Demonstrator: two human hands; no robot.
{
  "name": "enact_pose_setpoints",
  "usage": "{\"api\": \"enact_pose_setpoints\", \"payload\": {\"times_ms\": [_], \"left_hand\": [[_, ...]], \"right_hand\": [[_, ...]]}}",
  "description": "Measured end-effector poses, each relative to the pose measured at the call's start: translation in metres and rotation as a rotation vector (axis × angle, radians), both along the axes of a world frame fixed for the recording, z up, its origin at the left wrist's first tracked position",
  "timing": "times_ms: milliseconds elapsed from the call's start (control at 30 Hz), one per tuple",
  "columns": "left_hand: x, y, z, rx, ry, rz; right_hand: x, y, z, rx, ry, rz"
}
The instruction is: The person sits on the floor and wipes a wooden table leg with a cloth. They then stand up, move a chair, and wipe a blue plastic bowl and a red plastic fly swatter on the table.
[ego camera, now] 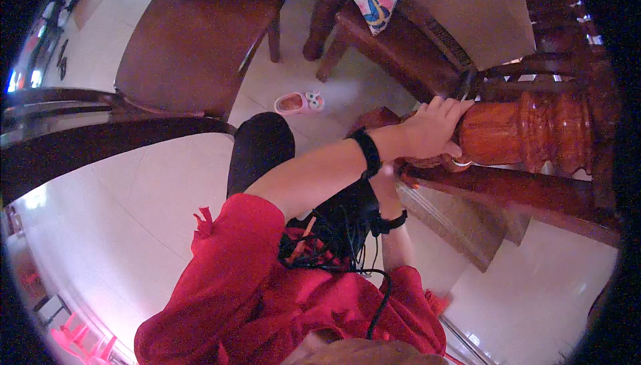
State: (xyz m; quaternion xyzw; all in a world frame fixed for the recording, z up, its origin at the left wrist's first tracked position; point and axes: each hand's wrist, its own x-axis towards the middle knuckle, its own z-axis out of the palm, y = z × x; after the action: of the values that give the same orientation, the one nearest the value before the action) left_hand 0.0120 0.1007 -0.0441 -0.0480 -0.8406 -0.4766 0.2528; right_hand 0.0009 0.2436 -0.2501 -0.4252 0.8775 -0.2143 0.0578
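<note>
My left hand (434, 128) lies over the end of a turned, reddish-brown wooden post (491, 132), its fingers across the top and the thumb on the near side. A black band (368, 152) circles that wrist. Below it, my right hand (386, 185) reaches up beneath the left wrist. Most of it is hidden, so its grip does not show. Another black band (393, 223) is on the right wrist. Something small and white (460, 163) shows under the post's end. Black cables (383, 290) run across my lap and red top.
A dark wooden chair (205, 39) stands to the left. A pink clog (300, 103) lies on the tiled floor ahead. A butterfly-patterned cloth (378, 9) hangs over dark wooden furniture (390, 49). Flat brown cardboard (460, 222) lies under a wooden rail (521, 192).
</note>
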Motion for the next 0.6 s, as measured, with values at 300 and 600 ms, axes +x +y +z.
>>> {"api": "enact_pose_setpoints", "payload": {"times_ms": [300, 600], "left_hand": [[0.009, -0.006, 0.02, -0.042, -0.128, -0.007], [0.141, -0.051, 0.082, -0.136, 0.233, 0.186]], "right_hand": [[-0.065, -0.08, 0.037, -0.024, 0.224, -0.196], [-0.095, -0.183, 0.112, 0.189, 0.515, -0.435]]}}
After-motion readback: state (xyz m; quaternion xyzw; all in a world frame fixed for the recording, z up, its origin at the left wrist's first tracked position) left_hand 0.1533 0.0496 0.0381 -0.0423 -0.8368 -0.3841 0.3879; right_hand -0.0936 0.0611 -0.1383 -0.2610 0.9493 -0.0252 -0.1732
